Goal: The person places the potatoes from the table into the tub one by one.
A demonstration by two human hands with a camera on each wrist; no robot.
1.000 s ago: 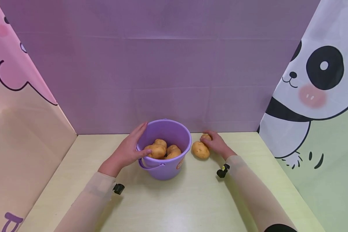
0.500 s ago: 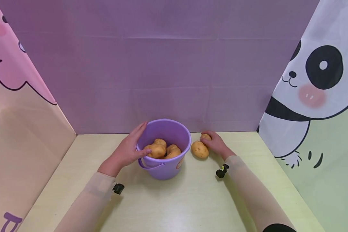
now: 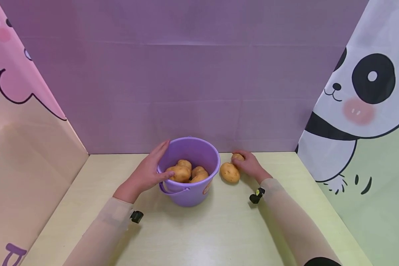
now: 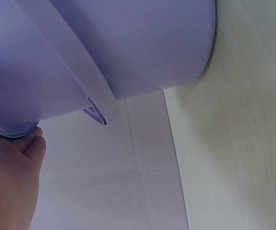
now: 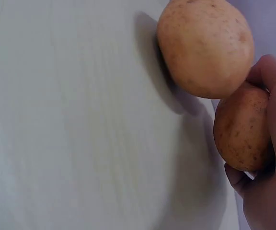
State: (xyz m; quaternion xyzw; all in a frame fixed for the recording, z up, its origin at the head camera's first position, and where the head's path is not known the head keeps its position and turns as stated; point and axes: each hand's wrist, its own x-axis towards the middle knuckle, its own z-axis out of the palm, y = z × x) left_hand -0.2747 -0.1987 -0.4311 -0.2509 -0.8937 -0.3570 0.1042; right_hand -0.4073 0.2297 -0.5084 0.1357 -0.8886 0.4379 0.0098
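A purple bucket (image 3: 190, 197) stands upright near the back of the table, with several potatoes (image 3: 181, 173) inside. My left hand (image 3: 143, 179) holds its left rim, thumb over the front edge and fingers along the far side. In the left wrist view, part of that hand (image 4: 8, 177) meets the bucket's rim. To the right of the bucket, my right hand (image 3: 251, 166) grips a potato (image 5: 243, 129), its fingers around the far side. A second potato (image 3: 229, 173) lies on the table just in front of the gripped one, close to the bucket.
The pale wooden table (image 3: 199, 236) ends at a purple backdrop (image 3: 196, 85) right behind the bucket. A panda print (image 3: 359, 88) covers the right wall and a pink print (image 3: 16, 74) the left. The bucket's handle (image 3: 174, 191) hangs down at its front.
Hardly anything differs. Both hands keep their places on the bucket and the potato; the whole head view shifts by only a few pixels.
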